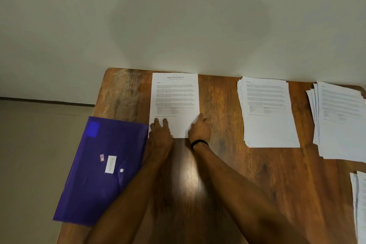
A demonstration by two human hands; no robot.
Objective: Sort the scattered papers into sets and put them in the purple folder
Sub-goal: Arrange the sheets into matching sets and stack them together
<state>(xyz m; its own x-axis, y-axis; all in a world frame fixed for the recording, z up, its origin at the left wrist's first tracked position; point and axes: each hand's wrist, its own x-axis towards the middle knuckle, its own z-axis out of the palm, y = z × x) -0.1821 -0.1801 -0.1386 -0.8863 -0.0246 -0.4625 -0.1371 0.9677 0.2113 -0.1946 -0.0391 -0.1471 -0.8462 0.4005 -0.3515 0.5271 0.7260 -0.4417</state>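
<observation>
A person's two hands rest on the near end of a printed sheet (175,95) that lies square at the far edge of a wooden table (217,164), its top touching the line where the table meets a pale wall (178,16). The left hand (160,132) lies flat, fingers straight and pressing on the sheet's near left corner. The right hand (199,129), a black wristband (199,143) on its wrist, sits against the sheet's near right edge with one finger stretched along it; whether it pinches the edge or only presses on it cannot be told.

The purple folder (103,174) lies closed just beside the left hand and forearm, its far right corner almost touching the sheet's near left corner and its left part hanging past the table's edge. A white label (110,164) and a white snap button (121,170) show on its front.

Well apart, to the right of the right hand, lie a second stack of papers (267,111), fanned slightly at its left edge, and a third stack (340,121) beyond it. More papers (359,204) are cut off at the frame's lower right.
</observation>
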